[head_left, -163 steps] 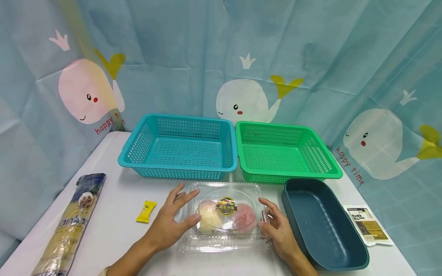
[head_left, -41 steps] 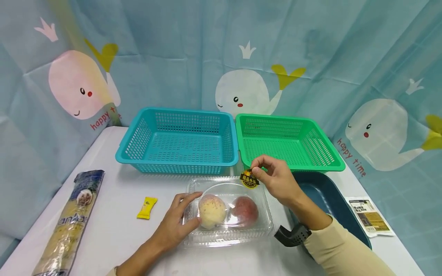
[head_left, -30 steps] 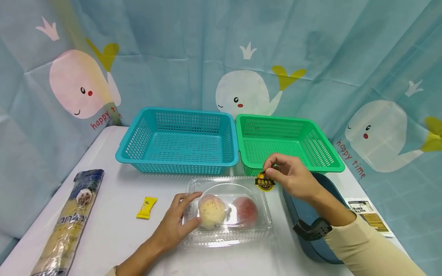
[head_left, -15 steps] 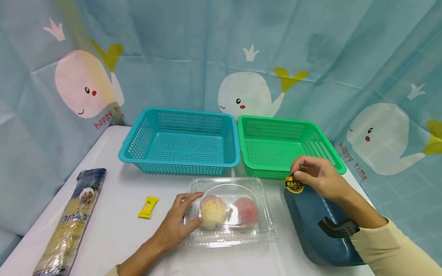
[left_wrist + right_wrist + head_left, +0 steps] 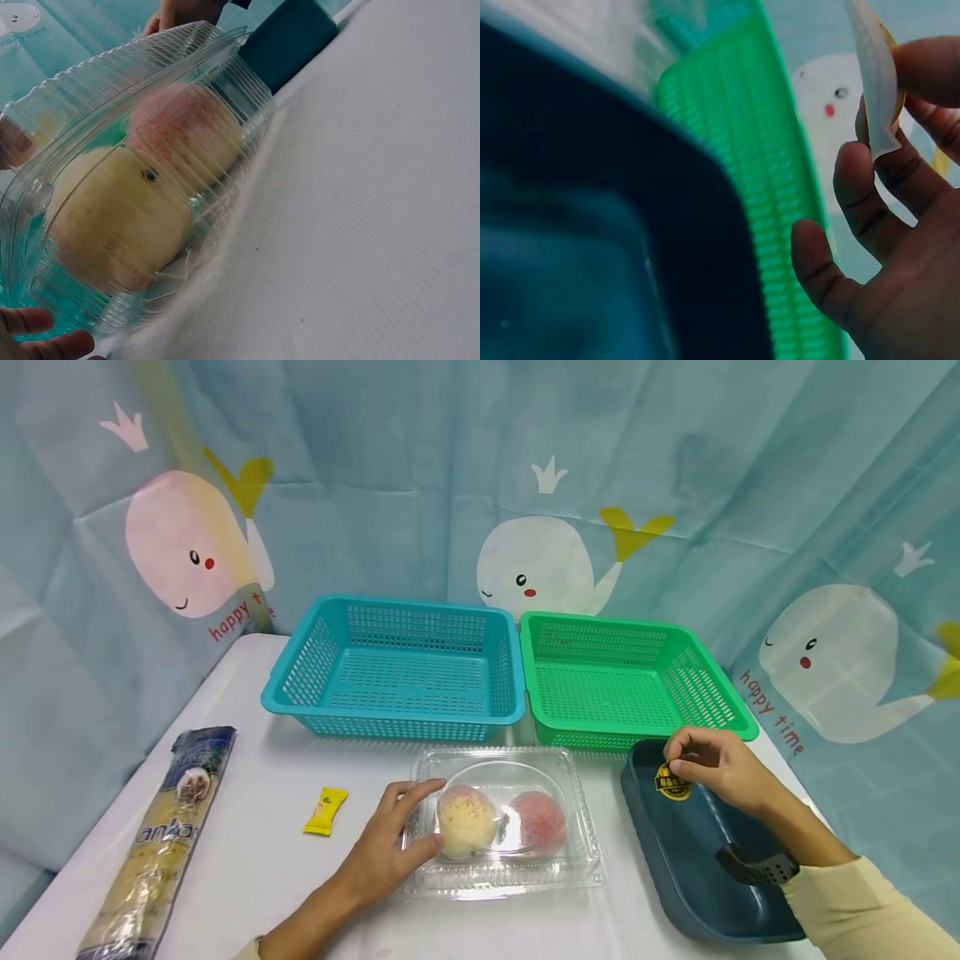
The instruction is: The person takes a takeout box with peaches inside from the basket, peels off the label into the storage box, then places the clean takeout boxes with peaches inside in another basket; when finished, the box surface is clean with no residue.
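Between thumb and fingertips, my right hand (image 5: 723, 768) pinches a round black-and-gold sticker (image 5: 672, 782). It is over the far end of the dark blue basin (image 5: 678, 877); in the right wrist view the sticker (image 5: 879, 79) shows its pale back. My left hand (image 5: 386, 847) rests with relaxed, spread fingers on the left side of a clear plastic clamshell box (image 5: 502, 881). Inside the lidded box lie two peaches, a yellowish peach (image 5: 467, 822) on the left and a pink peach (image 5: 538, 822) on the right. The left wrist view shows the yellowish peach (image 5: 120, 217) through the ribbed wall.
A blue basket (image 5: 408, 722) and a green basket (image 5: 637, 693) stand side by side at the back. Left of the box lie a yellow wrapped sweet (image 5: 326, 812) and a long noodle-like packet (image 5: 161, 852). A printed curtain (image 5: 375, 485) hangs behind.
The sticker has come off the box lid. My right hand has carried it rightward from above the box, then lowered it over the basin. My left hand stays at the box.
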Motion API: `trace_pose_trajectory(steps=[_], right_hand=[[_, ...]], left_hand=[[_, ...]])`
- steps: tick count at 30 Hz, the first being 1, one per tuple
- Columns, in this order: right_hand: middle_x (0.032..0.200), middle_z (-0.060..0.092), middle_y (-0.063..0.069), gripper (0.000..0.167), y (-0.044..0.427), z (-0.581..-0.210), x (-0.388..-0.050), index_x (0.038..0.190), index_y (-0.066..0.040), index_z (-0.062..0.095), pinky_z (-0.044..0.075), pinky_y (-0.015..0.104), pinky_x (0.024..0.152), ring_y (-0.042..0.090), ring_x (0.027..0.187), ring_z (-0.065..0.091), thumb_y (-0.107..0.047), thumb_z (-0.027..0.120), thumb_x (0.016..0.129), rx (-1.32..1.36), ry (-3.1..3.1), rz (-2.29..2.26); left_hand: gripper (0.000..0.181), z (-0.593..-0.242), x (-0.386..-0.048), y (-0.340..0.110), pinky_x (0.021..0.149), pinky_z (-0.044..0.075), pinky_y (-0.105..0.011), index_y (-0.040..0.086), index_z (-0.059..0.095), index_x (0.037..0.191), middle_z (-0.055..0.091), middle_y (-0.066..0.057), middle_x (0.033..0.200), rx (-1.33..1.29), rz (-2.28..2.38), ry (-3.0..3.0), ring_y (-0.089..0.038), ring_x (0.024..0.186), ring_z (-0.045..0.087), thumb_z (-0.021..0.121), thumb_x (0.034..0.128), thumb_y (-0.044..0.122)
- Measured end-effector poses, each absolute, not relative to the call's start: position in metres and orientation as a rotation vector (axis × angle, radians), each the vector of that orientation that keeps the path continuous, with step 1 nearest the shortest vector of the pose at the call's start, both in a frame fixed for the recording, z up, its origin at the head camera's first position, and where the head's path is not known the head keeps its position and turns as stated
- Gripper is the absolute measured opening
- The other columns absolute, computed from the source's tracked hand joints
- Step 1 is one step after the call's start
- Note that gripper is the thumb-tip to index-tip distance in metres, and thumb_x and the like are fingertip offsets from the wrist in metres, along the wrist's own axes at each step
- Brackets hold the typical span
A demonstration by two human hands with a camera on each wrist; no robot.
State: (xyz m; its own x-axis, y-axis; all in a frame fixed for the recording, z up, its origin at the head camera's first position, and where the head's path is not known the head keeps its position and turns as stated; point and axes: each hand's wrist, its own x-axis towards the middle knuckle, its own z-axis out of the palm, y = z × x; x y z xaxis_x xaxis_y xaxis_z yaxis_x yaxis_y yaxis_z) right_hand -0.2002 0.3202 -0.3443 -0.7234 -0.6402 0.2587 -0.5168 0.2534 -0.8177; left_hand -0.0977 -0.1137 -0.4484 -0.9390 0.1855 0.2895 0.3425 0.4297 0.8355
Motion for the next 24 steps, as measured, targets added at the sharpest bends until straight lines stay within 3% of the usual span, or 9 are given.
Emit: trace_pose_trajectory(steps=[24], right_hand=[[0.083, 0.059, 0.007, 0.011, 0.370, -0.418, -0.218, 0.089, -0.006, 0.061, 0.050, 0.030, 0.061, 0.019, 0.072, 0.057, 0.005, 0.060, 0.091, -0.818, 2.515, -1.207]], left_hand=[[0.060, -0.450, -0.098, -0.114, 0.078, 0.041, -0.049, 0.029, 0.050, 0.140, 0.042, -0.001, 0.124, -0.445, -1.545, -2.538, -0.030, 0.104, 0.046, 0.065, 0.0817, 0.026]])
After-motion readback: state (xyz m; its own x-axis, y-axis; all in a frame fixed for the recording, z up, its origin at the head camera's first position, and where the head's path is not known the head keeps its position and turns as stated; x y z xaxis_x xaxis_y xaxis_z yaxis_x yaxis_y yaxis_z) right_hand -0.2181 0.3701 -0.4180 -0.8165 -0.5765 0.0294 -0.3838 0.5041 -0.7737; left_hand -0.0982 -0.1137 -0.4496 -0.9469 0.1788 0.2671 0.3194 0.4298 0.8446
